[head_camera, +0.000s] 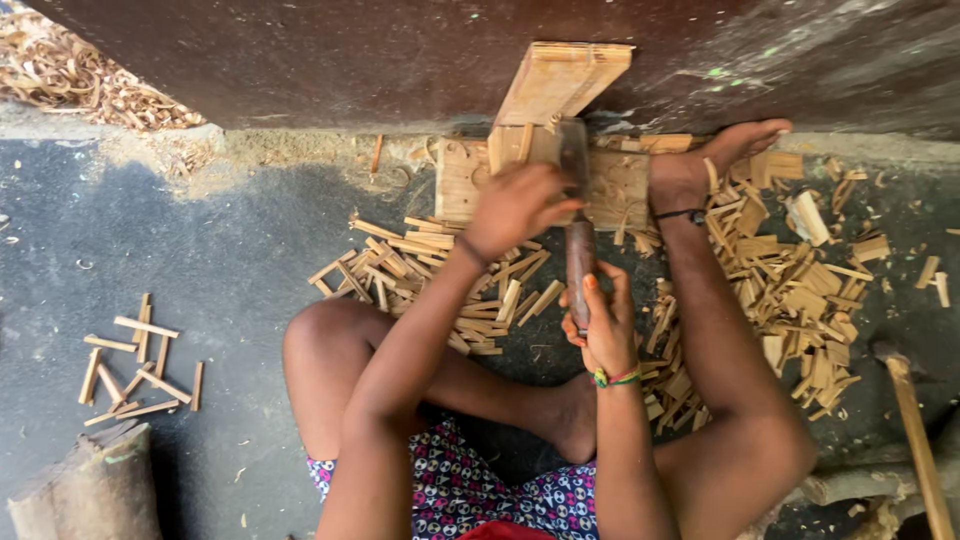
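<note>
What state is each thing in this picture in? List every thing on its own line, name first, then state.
Left hand: pressed on the wooden block, fingers curled.
Right hand: closed round the knife handle.
Knife: upright, blade down at the block.
Wooden block: lying flat on the floor.
Plank: leaning against the wall.
Split sticks: loose, scattered in heaps.
Small stick pile: loose, apart at the left.

A dark grey concrete floor (200, 250) fills most of the view, dusty and pale where it meets a dark brown wall (300, 60) along the top. Wood shavings (70, 75) lie heaped in the upper left corner. A short log (90, 490) stands at the lower left. Daylight falls evenly, with soft shade near the wall.
</note>
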